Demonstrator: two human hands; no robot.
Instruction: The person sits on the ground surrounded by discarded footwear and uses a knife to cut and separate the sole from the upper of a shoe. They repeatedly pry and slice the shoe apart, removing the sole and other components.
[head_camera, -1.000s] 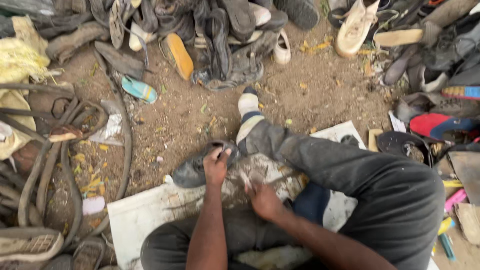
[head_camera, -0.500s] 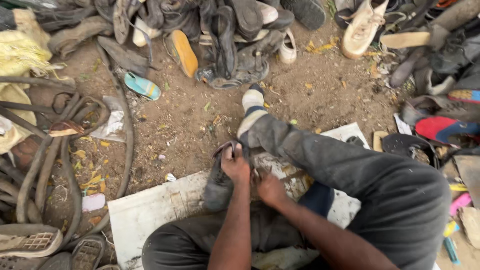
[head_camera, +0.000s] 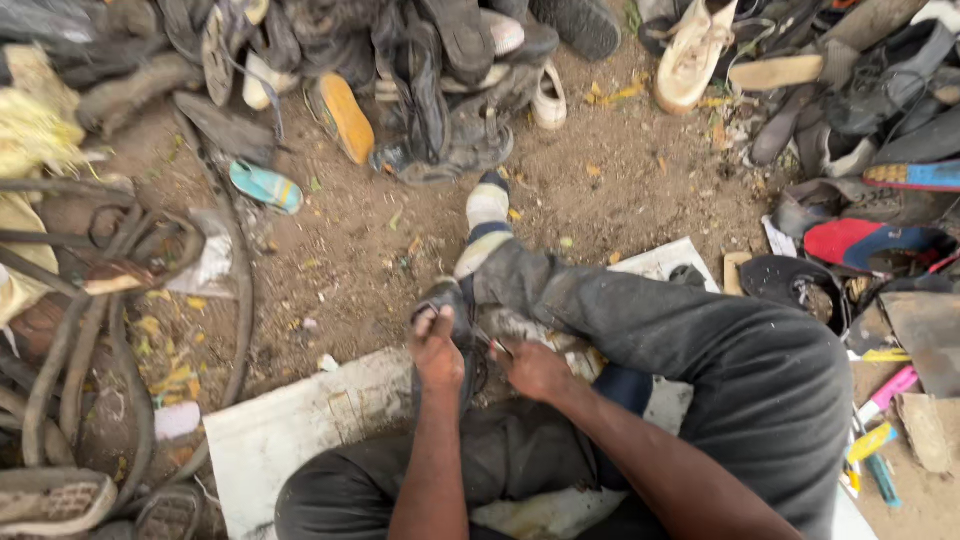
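We see the left hand (head_camera: 437, 347) closed around the top of a dark shoe (head_camera: 447, 305), gripping it upright just in front of the person's bent knee. The right hand (head_camera: 533, 369) is clenched close beside it, at the shoe's right side; something thin seems to stick out from its fingers toward the shoe, but we cannot tell what it is. The shoe sits over the near edge of a white board (head_camera: 300, 430) that lies on the dirt ground (head_camera: 620, 190), between the person's legs in dark grey trousers (head_camera: 720, 370). One leg stretches forward, ending in a striped sock (head_camera: 487, 225). Beyond the foot we see a heap of worn shoes (head_camera: 440, 90), with an orange sole (head_camera: 345, 115) and a turquoise sandal (head_camera: 265, 186) lying near it. To the left are curved rubber strips (head_camera: 90, 330), and to the right a red and blue sandal (head_camera: 865, 243) among more footwear.
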